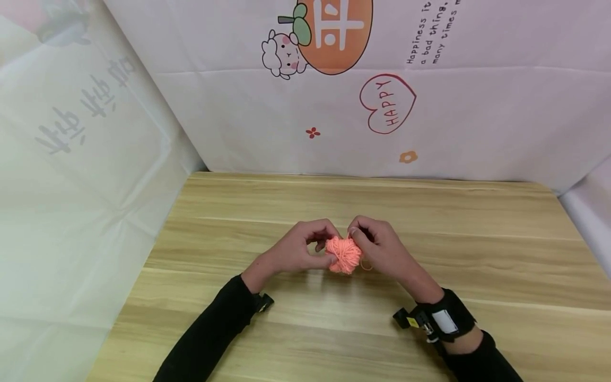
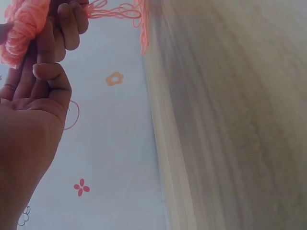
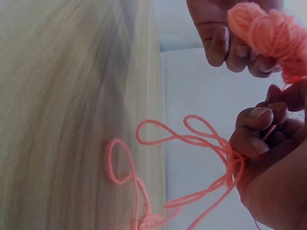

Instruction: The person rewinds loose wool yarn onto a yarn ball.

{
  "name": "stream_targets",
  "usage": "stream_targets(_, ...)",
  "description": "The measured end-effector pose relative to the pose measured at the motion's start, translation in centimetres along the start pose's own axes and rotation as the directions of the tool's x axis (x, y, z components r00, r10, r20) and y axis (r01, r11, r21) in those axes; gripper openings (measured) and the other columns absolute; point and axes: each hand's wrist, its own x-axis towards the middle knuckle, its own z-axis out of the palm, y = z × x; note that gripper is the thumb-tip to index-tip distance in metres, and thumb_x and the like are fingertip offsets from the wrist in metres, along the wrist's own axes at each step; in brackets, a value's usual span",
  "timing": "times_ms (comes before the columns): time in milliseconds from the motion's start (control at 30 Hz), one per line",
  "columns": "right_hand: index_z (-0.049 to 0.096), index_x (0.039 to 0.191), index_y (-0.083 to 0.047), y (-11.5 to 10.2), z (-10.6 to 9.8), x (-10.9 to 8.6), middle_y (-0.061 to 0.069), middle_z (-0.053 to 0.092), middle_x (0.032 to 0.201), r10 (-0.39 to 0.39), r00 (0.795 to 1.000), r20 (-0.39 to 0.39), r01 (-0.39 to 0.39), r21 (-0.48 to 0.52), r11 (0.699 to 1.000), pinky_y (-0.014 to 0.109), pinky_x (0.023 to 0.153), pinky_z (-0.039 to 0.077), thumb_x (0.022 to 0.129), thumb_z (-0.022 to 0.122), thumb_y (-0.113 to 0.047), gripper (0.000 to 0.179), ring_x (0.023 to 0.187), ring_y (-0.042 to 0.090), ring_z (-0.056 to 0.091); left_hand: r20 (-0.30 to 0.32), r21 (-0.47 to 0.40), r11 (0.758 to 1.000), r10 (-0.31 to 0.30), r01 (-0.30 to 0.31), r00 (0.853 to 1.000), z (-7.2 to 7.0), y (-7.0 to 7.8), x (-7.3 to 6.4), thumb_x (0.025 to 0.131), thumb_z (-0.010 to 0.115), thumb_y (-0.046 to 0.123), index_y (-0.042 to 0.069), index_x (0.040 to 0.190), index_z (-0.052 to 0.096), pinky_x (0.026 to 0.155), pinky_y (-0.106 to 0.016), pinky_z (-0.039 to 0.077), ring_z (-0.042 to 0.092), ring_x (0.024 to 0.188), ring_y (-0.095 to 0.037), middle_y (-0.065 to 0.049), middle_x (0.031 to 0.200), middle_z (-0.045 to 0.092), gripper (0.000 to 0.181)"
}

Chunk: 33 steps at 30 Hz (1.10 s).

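Note:
A small bundle of coral-pink yarn is held above the wooden table, between both hands. My left hand grips its left side, thumb in front and fingers behind. At its upper right, my right hand pinches a strand running from the bundle. In the right wrist view, loose yarn loops hang from the curled fingers of that hand, and more yarn trails down by the table. The left wrist view shows the wound yarn at its top left corner, partly cut off by the frame.
The wood-grain table spreads beneath both hands. Behind it stands a white printed cloth, with another pale cloth along the left. A strapped camera sits on the right wrist, and a smaller dark one on the left.

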Motion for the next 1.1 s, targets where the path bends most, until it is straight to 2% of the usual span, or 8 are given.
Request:
stream_targets(133,0.059,0.085,-0.009,0.0,0.0,0.0,0.005,0.044,0.060,0.004,1.000,0.007,-0.004,0.001,1.000,0.023,0.042,0.033,0.103,0.044,-0.003,0.023,0.047,0.014,0.037,-0.002,-0.053,0.998,0.038,-0.038,0.999,-0.1,0.1,0.1,0.084,0.067,-0.004,0.003,0.103,0.059,0.056,-0.039,0.040,0.048,0.069,-0.018,-0.006,0.087,0.058,0.021)
stream_targets(233,0.060,0.086,-0.009,0.1,0.1,0.1,0.005,0.045,0.060,0.009,1.000,0.023,-0.009,0.015,1.000,0.023,0.042,0.033,0.103,0.046,-0.005,0.023,0.047,0.013,0.038,-0.028,-0.093,0.994,0.055,-0.057,0.998,-0.1,-0.1,0.1,0.083,0.066,-0.006,0.000,0.103,0.058,0.057,-0.039,0.043,0.050,0.071,-0.017,-0.007,0.089,0.059,0.023)
stream_targets(333,0.059,0.085,-0.011,0.2,0.2,0.0,0.006,0.047,0.061,0.009,0.999,0.048,-0.011,0.036,0.999,0.023,0.042,0.034,0.103,0.045,-0.005,0.023,0.047,0.013,0.038,-0.077,-0.121,0.991,0.054,-0.063,0.996,-0.2,-0.2,0.0,0.081,0.066,-0.010,-0.003,0.104,0.057,0.061,-0.033,0.048,0.054,0.074,-0.020,-0.010,0.091,0.060,0.025)
stream_targets(400,0.060,0.087,-0.012,0.2,0.3,0.0,0.006,0.047,0.060,0.005,0.998,0.066,-0.008,0.043,0.999,0.023,0.040,0.034,0.103,0.045,-0.006,0.023,0.046,0.012,0.039,-0.110,-0.132,0.989,0.048,-0.063,0.993,-0.2,-0.1,0.0,0.081,0.065,-0.013,-0.005,0.105,0.057,0.064,-0.035,0.051,0.058,0.077,-0.022,-0.012,0.094,0.061,0.027)
stream_targets(567,0.064,0.100,-0.014,0.4,0.4,-0.1,0.006,0.050,0.059,-0.005,0.996,0.084,0.005,0.003,1.000,0.024,0.040,0.036,0.104,0.044,-0.007,0.022,0.046,0.010,0.041,-0.167,-0.139,0.989,0.033,-0.056,0.985,-0.3,0.1,0.1,0.081,0.064,-0.016,-0.007,0.105,0.055,0.071,-0.040,0.054,0.062,0.085,-0.027,-0.016,0.101,0.061,0.027)
stream_targets(767,0.064,0.113,-0.013,0.3,0.6,-0.1,0.008,0.051,0.058,-0.012,0.996,0.084,0.014,-0.028,1.000,0.025,0.041,0.036,0.105,0.043,-0.009,0.023,0.045,0.010,0.041,-0.232,-0.144,0.988,0.017,-0.052,0.973,-0.3,0.0,0.1,0.083,0.063,-0.014,-0.008,0.104,0.055,0.073,-0.036,0.053,0.060,0.084,-0.025,-0.017,0.102,0.061,0.023)
stream_targets(1100,0.065,0.101,-0.018,0.6,1.1,0.0,-0.001,0.049,0.058,-0.068,0.994,0.082,0.072,-0.044,0.996,0.024,0.043,0.036,0.103,0.046,-0.007,0.022,0.047,0.009,0.041,-0.316,-0.142,0.990,-0.020,-0.026,0.948,-0.5,-0.1,0.1,0.085,0.061,-0.014,-0.010,0.108,0.053,0.071,-0.036,0.050,0.058,0.083,-0.025,-0.018,0.110,0.059,0.024)
